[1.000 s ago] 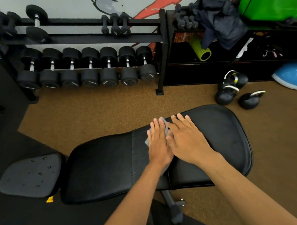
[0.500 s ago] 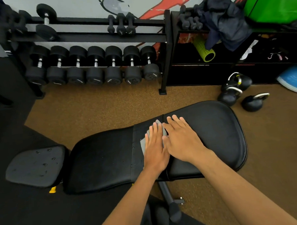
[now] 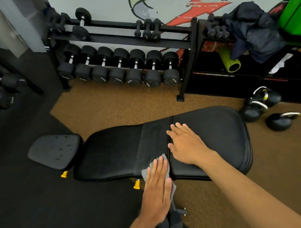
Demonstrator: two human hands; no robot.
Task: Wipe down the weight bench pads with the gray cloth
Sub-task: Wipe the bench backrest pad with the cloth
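A black weight bench lies across the floor, its long back pad (image 3: 213,133) on the right and its small worn seat pad (image 3: 54,150) on the left. My left hand (image 3: 158,186) lies flat on the gray cloth (image 3: 145,172) at the near edge of the back pad, over the middle panel; the cloth hangs partly past the edge. Resting flat on the pad just right of the seam is my right hand (image 3: 186,143), fingers apart, holding nothing.
A dumbbell rack (image 3: 119,66) stands behind the bench against the painted wall. Kettlebells (image 3: 260,104) sit on the brown floor at the right. A black shelf with a green foam roller (image 3: 229,60) and dark clothing is at back right. Black matting covers the left floor.
My left hand has dragged the cloth toward me, from the middle of the pad to its near edge. My right hand stayed on the pad. The view shifted nearer and to the left.
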